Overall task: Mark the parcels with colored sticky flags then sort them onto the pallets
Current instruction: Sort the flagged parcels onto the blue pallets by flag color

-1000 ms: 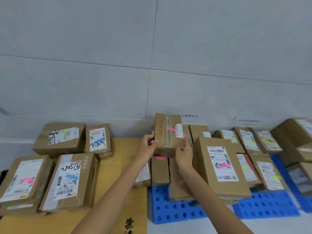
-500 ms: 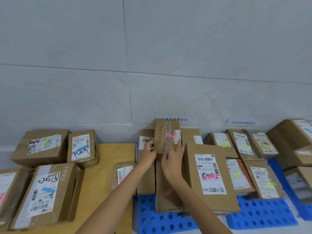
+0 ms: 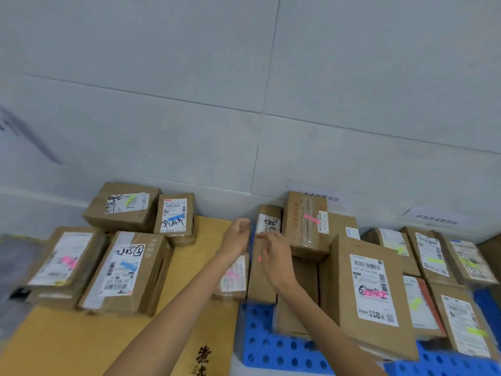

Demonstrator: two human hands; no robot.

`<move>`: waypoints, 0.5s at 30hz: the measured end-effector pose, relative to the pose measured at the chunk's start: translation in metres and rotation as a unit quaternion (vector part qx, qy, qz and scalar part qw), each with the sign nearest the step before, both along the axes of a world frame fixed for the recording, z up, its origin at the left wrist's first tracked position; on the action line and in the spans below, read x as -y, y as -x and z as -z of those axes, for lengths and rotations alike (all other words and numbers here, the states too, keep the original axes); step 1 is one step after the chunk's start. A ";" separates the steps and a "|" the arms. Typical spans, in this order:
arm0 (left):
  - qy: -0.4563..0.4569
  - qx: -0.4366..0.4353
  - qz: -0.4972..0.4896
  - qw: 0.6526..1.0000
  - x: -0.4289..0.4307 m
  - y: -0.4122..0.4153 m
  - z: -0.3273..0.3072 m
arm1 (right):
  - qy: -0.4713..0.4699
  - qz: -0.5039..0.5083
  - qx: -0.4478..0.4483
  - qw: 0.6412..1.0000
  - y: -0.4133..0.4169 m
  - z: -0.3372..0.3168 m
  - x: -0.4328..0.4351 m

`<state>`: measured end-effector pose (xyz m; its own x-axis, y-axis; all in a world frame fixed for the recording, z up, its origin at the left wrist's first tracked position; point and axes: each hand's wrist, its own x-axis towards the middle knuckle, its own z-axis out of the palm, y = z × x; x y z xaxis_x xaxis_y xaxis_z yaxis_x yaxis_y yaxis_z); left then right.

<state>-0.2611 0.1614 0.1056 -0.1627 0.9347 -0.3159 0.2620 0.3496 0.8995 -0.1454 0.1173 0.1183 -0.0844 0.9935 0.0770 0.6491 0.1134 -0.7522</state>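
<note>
Left hand: empty, fingers loosely curled, just left of the pink-flagged parcel.
Right hand: empty, fingers spread, near that parcel without touching it.
Pink-flagged parcel: stands atop the stack on the blue pallet, by the far wall.
Done: pallet parcels carry pink or yellow flags.
Left: flagged parcels on the cardboard sheet, far left, probably await sorting.

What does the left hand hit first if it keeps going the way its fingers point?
Probably the small parcel with the handwritten white label, standing just past the left hand, whose fingers point right and toward the wall. Depth is unclear; it might pass in front and reach the taller pink-flagged parcel.
</note>
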 end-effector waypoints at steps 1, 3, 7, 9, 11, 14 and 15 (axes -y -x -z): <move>-0.013 -0.009 -0.019 1.000 0.010 0.023 -0.001 | 0.011 -0.017 -0.001 1.000 0.013 0.002 0.002; -0.031 -0.041 -0.058 0.997 0.033 0.072 0.003 | 0.036 -0.056 -0.012 0.998 0.041 0.007 0.009; -0.048 -0.161 -0.166 0.972 0.086 0.169 0.024 | 0.157 -0.153 -0.021 0.975 0.109 0.021 0.030; -0.014 -0.229 -0.170 0.959 0.111 0.210 0.042 | 0.216 -0.200 -0.021 0.955 0.143 0.025 0.040; 0.037 -0.286 -0.129 0.949 0.134 0.236 0.061 | 0.277 -0.226 -0.035 0.933 0.171 0.027 0.050; 0.066 -0.384 -0.056 0.919 0.158 0.250 0.084 | 0.352 -0.238 -0.065 0.903 0.201 0.035 0.062; 0.070 -0.397 -0.045 0.914 0.162 0.250 0.088 | 0.367 -0.236 -0.068 0.897 0.208 0.041 0.065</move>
<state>-0.5116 -0.0006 0.0180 -0.4671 0.8657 -0.1799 0.7773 0.4990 0.3832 -0.3536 0.0525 0.0777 -0.5482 0.6363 -0.5429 0.5563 -0.2073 -0.8047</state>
